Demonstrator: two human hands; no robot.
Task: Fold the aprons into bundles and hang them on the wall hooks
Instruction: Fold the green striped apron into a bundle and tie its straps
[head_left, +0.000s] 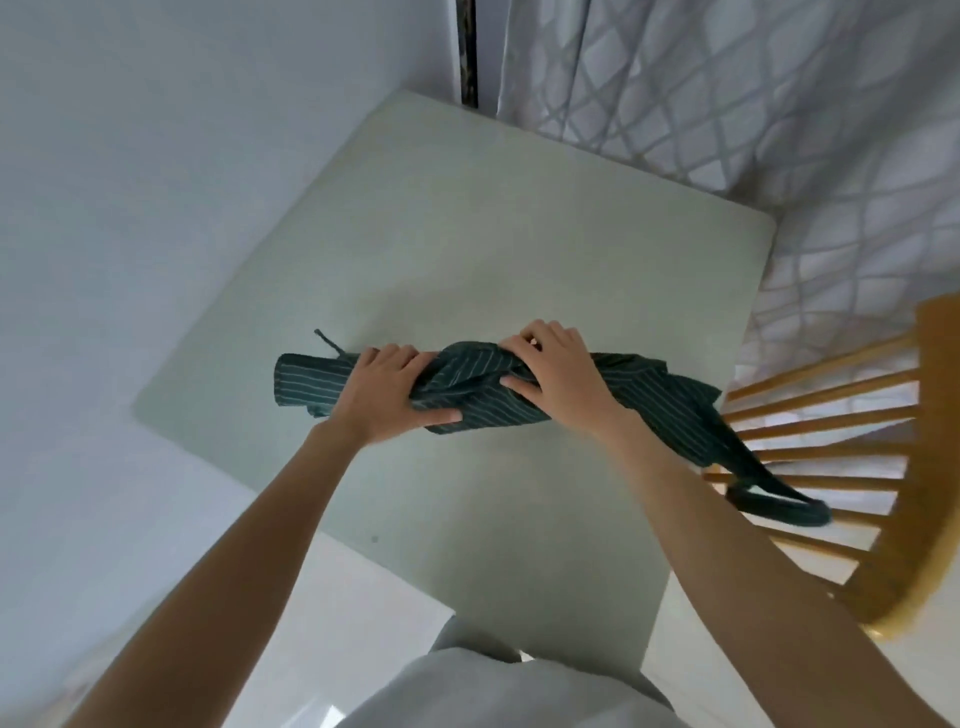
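A dark green apron with thin light stripes (467, 387) lies rolled into a long bundle across the pale table (441, 249). My left hand (387, 392) grips the roll left of its middle, thumb underneath along the near edge. My right hand (550, 366) grips the bunched cloth just right of the middle, fingers curled over the top. The roll's left end (301, 382) sticks out past my left hand, with a thin tie (327, 340) poking up. The right end trails off the table's edge, and a strap (779, 506) hangs down in front of the chair.
A wooden spindle-back chair (893, 467) stands at the table's right side. A patterned curtain (753, 93) hangs behind the table's far right. A plain white wall (156, 156) runs along the left. No wall hooks are in view.
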